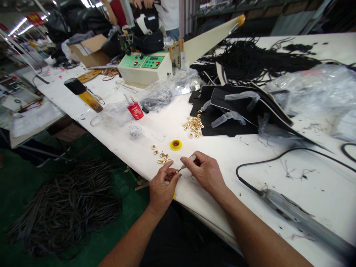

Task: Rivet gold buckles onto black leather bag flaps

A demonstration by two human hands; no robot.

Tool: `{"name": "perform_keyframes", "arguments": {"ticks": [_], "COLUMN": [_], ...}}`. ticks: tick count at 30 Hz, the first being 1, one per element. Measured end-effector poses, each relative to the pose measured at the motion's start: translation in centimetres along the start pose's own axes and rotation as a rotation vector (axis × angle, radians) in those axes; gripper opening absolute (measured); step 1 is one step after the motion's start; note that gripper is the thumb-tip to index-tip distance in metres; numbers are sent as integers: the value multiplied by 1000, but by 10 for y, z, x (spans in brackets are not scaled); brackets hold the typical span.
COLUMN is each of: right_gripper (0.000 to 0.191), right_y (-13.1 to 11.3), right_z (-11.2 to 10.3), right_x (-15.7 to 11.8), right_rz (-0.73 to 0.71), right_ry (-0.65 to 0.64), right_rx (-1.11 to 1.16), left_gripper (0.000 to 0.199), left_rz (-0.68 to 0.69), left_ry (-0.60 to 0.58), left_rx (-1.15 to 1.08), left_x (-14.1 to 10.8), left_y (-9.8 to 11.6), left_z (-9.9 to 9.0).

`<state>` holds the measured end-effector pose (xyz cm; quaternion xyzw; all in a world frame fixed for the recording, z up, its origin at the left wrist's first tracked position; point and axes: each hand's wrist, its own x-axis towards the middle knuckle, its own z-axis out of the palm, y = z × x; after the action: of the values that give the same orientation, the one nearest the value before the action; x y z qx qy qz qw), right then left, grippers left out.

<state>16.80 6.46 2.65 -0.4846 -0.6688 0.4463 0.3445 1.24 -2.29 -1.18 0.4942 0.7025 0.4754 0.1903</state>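
Observation:
At the table's near edge, my left hand (pixel 164 184) is closed, with thumb and fingers pinching a small gold metal fitting (pixel 177 172). Close on its right, my right hand (pixel 205 170) grips a small screwdriver-like tool (pixel 192 158) with a pale handle. The tool's thin dark tip reaches the fitting; whether it sits inside cannot be made out. Several gold metal fittings (pixel 163 155) lie just beyond my left fingers. A yellow dish (pixel 180 145) with something brown inside stands past them, and a larger pile of gold fittings (pixel 194 126) lies farther back.
A red bottle (pixel 135 111) stands beyond the dish. Black flat panels (pixel 230 128) with wrapped straps lie behind the pile. A grey corded hand tool (pixel 289 209) rests at right. Black cords (pixel 75 207) heap on the floor. A control box (pixel 147 70) and another person (pixel 170 16) are behind.

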Motion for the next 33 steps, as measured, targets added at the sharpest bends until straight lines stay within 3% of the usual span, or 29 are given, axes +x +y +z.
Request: {"name": "perform_keyframes", "arguments": {"ticks": [4, 6, 8, 13, 19, 24, 28, 31, 33], "right_gripper": [19, 20, 20, 45, 34, 32, 36, 36, 34], "right_y": [-7, -10, -11, -4, -3, 2, 8, 9, 8], "right_z": [-4, -7, -9, -12, -26, -41, -47, -51, -53], "right_x": [-6, -7, -6, 4, 8, 14, 19, 22, 23], "right_rz": [-273, -343, -256, 98, 95, 136, 180, 201, 198], "right_ry": [-132, -161, -126, -10, 62, 222, 264, 295, 327], "right_rx": [42, 27, -20, -105, 142, 404, 528, 591, 651], "left_gripper": [47, 50, 53, 59, 46, 34, 33, 31, 29], "left_rz": [-3, -21, -35, 6, 137, 402, 504, 552, 545], "left_ry": [-6, -17, -22, -25, -52, -130, -226, -267, -295], "left_rx": [-39, -70, -61, 18, 203, 403, 559, 624, 670], "left_x": [0, 0, -1, -5, 7, 36, 64, 89, 108], "left_y": [0, -1, -2, -4, 2, 8, 20, 39, 53], "left_z": [0, 0, 1, 1, -11, -24, -31, -28, -17]}}
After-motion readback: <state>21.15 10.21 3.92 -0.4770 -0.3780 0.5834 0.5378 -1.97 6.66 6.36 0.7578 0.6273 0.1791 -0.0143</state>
